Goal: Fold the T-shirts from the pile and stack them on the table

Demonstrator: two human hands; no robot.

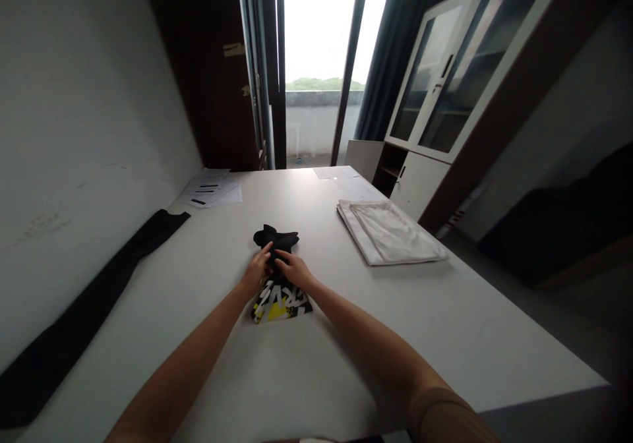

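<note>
A small folded black garment (283,301) with white lettering and yellow patches lies on the white table, its printed part towards me. Its plain black far end is bunched and spreads into short flaps. My left hand (257,268) is closed on the left side of the black cloth, index finger reaching over the top. From the right, my right hand (293,268) grips the same cloth with bent fingers. The two hands' fingertips nearly meet over the middle. Some fingers are hidden behind the cloth and the hands, and the garment's exact kind cannot be made out.
On the white table (217,377), a long black cloth (99,301) stretches along the left wall. Folded white fabric (390,232) lies to the right. Papers (212,189) rest at the far left, with more sheets (341,180) at the far right. A white cabinet (420,182) stands beyond.
</note>
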